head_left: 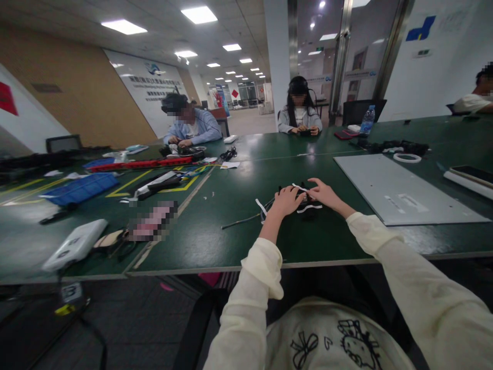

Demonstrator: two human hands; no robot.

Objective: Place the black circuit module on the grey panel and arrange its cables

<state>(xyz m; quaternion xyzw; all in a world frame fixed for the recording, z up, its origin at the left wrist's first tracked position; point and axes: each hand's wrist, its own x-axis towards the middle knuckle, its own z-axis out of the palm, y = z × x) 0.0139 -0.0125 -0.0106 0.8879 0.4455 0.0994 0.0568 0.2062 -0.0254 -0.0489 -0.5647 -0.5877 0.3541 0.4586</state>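
Nearest the camera, below the near edge of the green tabletop (231,252), a pale shirt (327,334) with black line drawings, plus cream sleeves (256,288) across that edge. From the left, close to the near edge, a white device (75,244) and a pink phone (154,221); farther in, a blue tray (80,187) and a long red bar (142,163), with a co-worker (196,126) at the far edge. Next, midway between near and far edges, a thin dark cable (242,222) with one end toward the left, and a white strip (261,206) beside it. Just right of these, under and between both hands, a small black bundle (308,202). Left hand (287,199) curled over its left part; right hand (323,192) at its right, index finger outstretched. Cannot tell for either hand whether clamped or merely touching. Looks partway along: strips already at the bundle, but ends loose and cable tail apparently not yet gathered in. Toward the right end, a grey panel (400,190) near the near edge, and beyond it a white ring (408,161).
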